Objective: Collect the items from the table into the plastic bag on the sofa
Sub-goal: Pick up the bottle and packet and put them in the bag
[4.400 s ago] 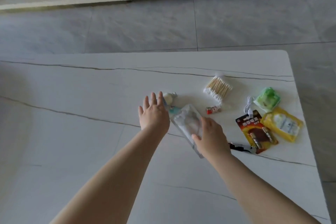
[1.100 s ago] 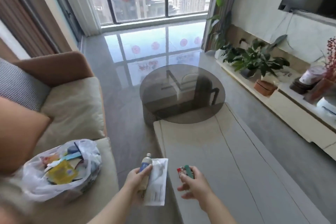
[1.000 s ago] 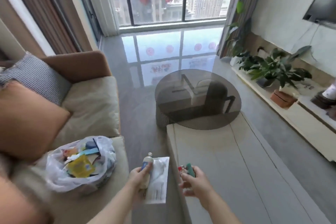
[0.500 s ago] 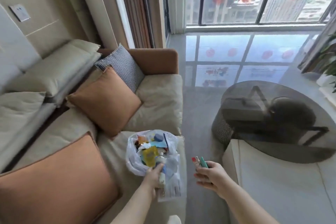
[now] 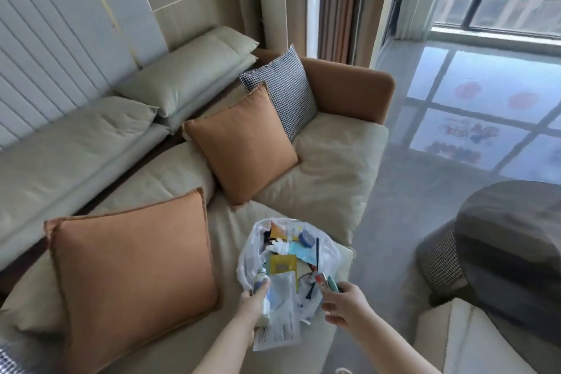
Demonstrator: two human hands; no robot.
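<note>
Two light loads are held over the thin, crinkly white plastic bag (image 5: 291, 255) just ahead: a small tube and floppy clear flat packet (image 5: 280, 313) are gripped by the left hand (image 5: 253, 302), small slippery lighters (image 5: 326, 282) are pinched by the right hand (image 5: 346, 305), best kept mid-body.

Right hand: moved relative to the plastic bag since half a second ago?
Yes. The right hand closed in leftward; its small items now overlap the plastic bag rim on the sofa.
</note>
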